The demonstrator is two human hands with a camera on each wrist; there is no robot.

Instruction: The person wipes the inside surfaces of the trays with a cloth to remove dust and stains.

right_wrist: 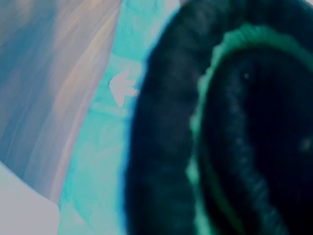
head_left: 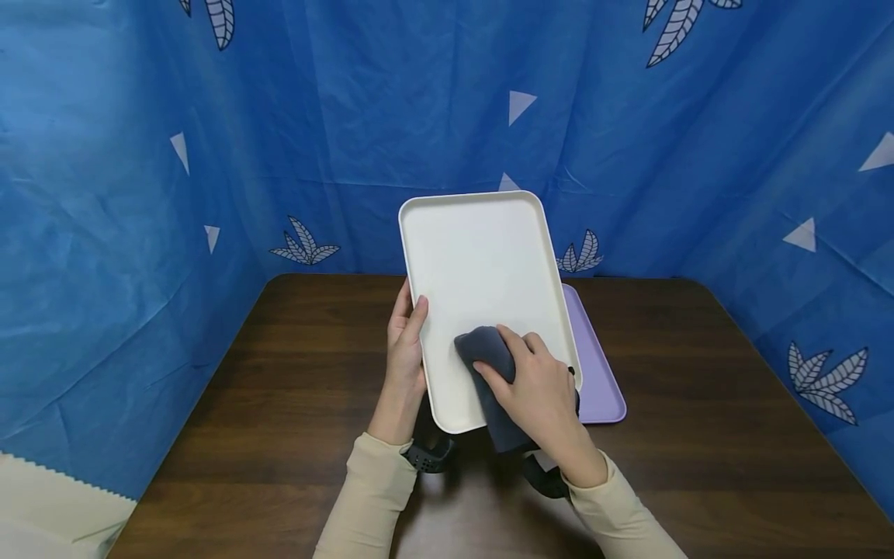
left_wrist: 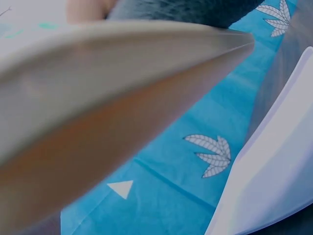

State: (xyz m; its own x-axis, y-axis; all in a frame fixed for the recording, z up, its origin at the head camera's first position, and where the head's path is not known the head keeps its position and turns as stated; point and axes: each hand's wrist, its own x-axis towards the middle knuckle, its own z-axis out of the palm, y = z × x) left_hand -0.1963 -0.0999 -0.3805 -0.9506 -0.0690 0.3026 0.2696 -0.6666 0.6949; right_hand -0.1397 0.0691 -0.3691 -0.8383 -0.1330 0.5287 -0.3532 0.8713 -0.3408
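Note:
A white rectangular tray point(head_left: 489, 264) is held up and tilted above the table in the head view. My left hand point(head_left: 406, 341) grips its left edge, with the thumb over the rim and the fingers behind. A folded dark grey cloth point(head_left: 490, 351) lies against the lower part of the tray's face. My right hand point(head_left: 541, 384) holds that cloth, thumb on one side and fingers on the other. Close up in the left wrist view are the tray's rim point(left_wrist: 146, 63) and the cloth point(left_wrist: 181, 10). Dark cloth folds point(right_wrist: 166, 122) fill much of the right wrist view.
A purple tray point(head_left: 599, 373) lies on the brown wooden table point(head_left: 712, 435), partly hidden behind the white one. Blue patterned fabric point(head_left: 391, 101) hangs at the back and both sides. Pale fabric with a zigzag edge point(head_left: 56, 505) shows at lower left.

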